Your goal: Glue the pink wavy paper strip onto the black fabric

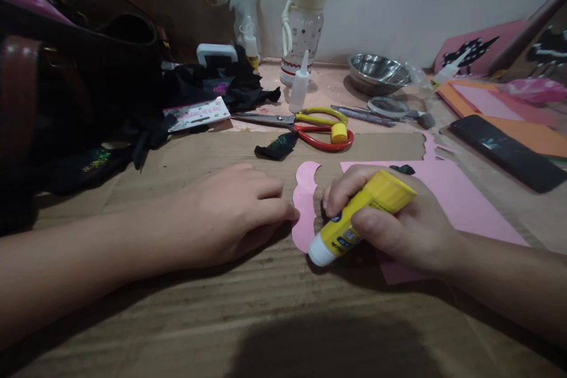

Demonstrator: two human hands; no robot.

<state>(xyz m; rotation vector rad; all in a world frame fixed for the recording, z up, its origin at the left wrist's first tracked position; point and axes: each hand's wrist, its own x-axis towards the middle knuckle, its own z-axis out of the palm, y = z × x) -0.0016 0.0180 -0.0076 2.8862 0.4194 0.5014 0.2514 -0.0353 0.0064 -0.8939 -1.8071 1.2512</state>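
The right hand [407, 230] is clamped on a yellow glue stick [349, 233], thumb on one side and fingers on the other, its white end tilted down to the near right edge of a scalloped pink strip [305, 207]. The strip lies between the two hands. The left hand [230, 212] has its fingers curled close together, one fingertip on the strip's left edge; whether it pinches the paper I cannot tell.

The glue stick's label carries blue patches with pale lettering and some black print, partly covered by the right hand and too small to read surely. Beyond the left hand, a white card [198, 114] bears a line of pink lettering, too blurred to make out. Farther off, a dropper bottle [250, 47] has a yellow-and-dark label, also illegible, and the clear drinking bottle [303, 29] shows dots and a red band.

Ahead of the hands lie scissors [292, 123] with one yellow and one red handle, a yellow cap [339, 133] at the red loop, and a black scrap [278, 146] just nearer. A pink sheet [460, 201] spreads under and past the right hand; beyond it rests a dark phone [507, 153].
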